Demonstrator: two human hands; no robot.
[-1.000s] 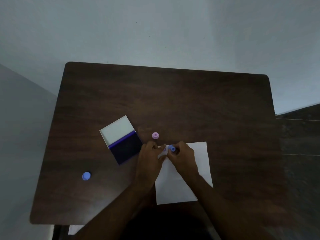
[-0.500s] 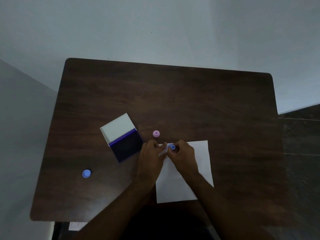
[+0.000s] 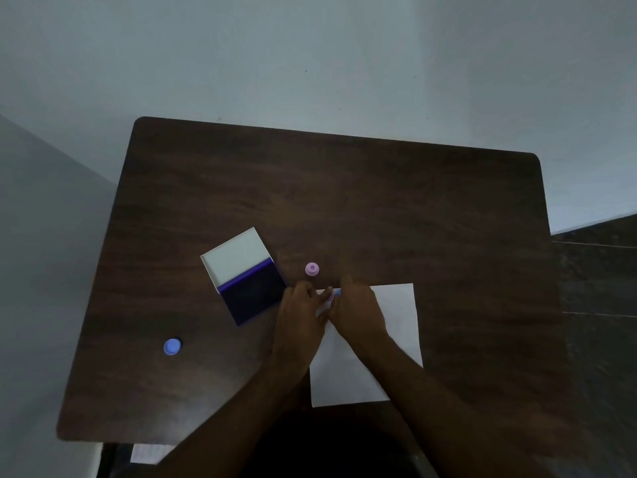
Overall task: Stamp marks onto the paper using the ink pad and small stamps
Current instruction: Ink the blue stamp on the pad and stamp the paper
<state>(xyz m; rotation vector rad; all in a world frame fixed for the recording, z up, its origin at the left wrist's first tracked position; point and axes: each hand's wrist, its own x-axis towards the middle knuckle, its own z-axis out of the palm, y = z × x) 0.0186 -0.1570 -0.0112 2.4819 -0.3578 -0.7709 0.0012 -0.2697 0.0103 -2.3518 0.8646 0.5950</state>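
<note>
Both hands meet at the far left corner of the paper (image 3: pixel 396 326) on the bench (image 3: pixel 379 208). The right hand (image 3: pixel 358 313) has its fingers curled around a small blue stamp (image 3: pixel 337 292); the left hand (image 3: pixel 300 319) pinches beside it, its hold unclear.

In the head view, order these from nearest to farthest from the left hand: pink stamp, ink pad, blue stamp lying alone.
From the left hand:
1. Ink pad, just to its left.
2. Pink stamp, just beyond it.
3. Blue stamp, far left.

Dark wood table (image 3: pixel 379 201), white paper (image 3: pixel 400 326) under my hands, open ink pad (image 3: pixel 253 291) just left of my grip, pink stamp (image 3: pixel 312 269) just beyond it, blue stamp (image 3: pixel 172 347) far left.
</note>
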